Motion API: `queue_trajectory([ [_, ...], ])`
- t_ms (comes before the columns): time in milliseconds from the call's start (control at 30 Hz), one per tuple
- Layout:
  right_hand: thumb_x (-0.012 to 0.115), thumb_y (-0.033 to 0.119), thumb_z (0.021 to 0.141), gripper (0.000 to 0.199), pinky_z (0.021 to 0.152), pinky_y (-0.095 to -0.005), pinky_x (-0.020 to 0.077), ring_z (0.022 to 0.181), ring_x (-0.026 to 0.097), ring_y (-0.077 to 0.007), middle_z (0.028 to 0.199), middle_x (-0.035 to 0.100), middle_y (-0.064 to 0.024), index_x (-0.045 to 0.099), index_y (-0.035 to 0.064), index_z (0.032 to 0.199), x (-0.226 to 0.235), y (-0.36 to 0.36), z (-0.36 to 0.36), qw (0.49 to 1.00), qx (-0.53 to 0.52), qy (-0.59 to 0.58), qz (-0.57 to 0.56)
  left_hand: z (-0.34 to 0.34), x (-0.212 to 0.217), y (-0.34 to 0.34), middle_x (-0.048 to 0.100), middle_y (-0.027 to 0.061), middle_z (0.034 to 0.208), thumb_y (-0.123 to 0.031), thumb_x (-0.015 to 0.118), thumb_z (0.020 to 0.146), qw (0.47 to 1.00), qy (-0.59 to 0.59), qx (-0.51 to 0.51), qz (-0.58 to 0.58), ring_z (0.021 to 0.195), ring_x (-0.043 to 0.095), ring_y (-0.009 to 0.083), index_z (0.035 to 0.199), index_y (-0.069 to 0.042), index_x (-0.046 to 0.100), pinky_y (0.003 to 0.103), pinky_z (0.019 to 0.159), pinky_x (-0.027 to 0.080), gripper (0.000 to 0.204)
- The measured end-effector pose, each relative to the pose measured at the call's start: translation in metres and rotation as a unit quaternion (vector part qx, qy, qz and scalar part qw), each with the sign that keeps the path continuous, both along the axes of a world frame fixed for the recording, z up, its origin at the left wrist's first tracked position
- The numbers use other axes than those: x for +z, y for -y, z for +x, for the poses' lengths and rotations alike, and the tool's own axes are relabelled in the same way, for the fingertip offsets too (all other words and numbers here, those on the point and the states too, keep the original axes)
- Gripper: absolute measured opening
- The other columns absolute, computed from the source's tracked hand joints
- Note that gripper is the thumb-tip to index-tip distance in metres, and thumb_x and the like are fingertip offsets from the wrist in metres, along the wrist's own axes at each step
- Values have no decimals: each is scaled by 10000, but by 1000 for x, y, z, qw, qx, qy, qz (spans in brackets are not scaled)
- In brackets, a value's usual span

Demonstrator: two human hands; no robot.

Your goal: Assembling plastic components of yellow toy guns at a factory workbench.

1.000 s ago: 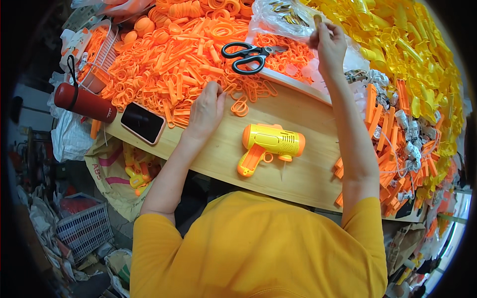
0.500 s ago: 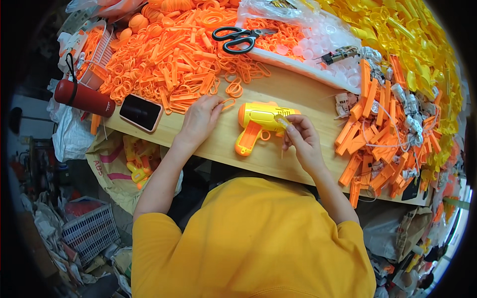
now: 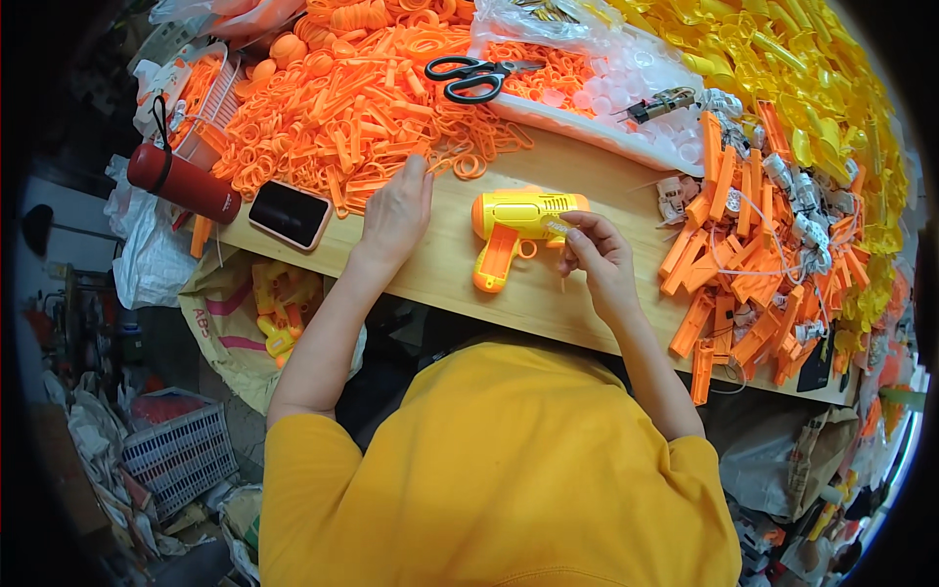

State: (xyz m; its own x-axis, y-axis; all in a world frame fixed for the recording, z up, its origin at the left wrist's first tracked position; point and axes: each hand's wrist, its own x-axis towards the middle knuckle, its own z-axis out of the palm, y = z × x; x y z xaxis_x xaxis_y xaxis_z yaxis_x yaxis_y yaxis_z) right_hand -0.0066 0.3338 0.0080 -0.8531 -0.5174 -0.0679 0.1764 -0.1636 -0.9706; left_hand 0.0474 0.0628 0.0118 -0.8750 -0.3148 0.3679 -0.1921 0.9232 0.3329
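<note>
A yellow and orange toy gun (image 3: 509,230) lies on its side on the table, its orange handle recess facing up. My right hand (image 3: 599,256) is closed in a pinch at the front end of the gun, holding a small clear plastic piece (image 3: 558,227) against or just above the barrel. My left hand (image 3: 396,220) reaches to the near edge of the heap of loose orange plastic parts (image 3: 333,117). Its fingertips run in among the parts, so whether they grip one is hidden. Several orange rings (image 3: 469,164) lie just right of those fingertips.
Black-handled scissors (image 3: 476,78) rest by a white tray (image 3: 587,127) of translucent caps. A phone (image 3: 290,215) and a red flask (image 3: 184,183) lie at left. Orange housings with wires (image 3: 753,264) are piled at right, yellow parts (image 3: 782,59) behind. A sack (image 3: 230,333) hangs below the table's left edge.
My left hand has moved away from me, up to the orange heap; the orange loop it pinched beside the gun no longer shows there. My right hand keeps its pinch by the barrel.
</note>
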Motion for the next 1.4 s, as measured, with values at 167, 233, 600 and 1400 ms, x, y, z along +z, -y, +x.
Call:
queue_trajectory([
  [167, 596, 86, 922, 203, 596, -249, 516, 678, 590, -107, 789, 600, -49, 552, 11, 1105, 3, 5, 4, 999, -19, 30, -37, 15, -13, 7, 594, 146, 886, -92, 592, 879, 959, -15, -89, 269, 709, 626, 286, 996, -25, 676, 378, 647, 497, 159],
  [233, 612, 83, 911, 201, 611, -254, 524, 703, 614, -112, 818, 625, -61, 541, 9, 1084, 1, 7, 3, 998, -12, 52, -37, 15, -19, 9, 591, 135, 870, -78, 594, 870, 960, -11, -84, 269, 690, 612, 254, 1019, -24, 685, 353, 646, 492, 182],
  [600, 563, 98, 947, 214, 658, -269, 542, 729, 628, -134, 859, 646, -86, 579, -7, 1133, -2, 9, 8, 999, -15, 41, -20, 22, 8, -22, 608, 85, 848, -5, 601, 879, 949, -136, -97, 268, 679, 597, 137, 1062, 14, 654, 240, 607, 479, 192],
  [1400, 489, 84, 982, 269, 727, -300, 550, 777, 639, -155, 941, 642, -115, 532, -43, 1216, 8, 19, 24, 998, 6, -3, -55, 31, 18, -72, 677, 123, 939, -14, 599, 904, 603, 23, -78, 793, 808, 682, 178, 1105, 41, 627, 280, 750, 579, 211],
])
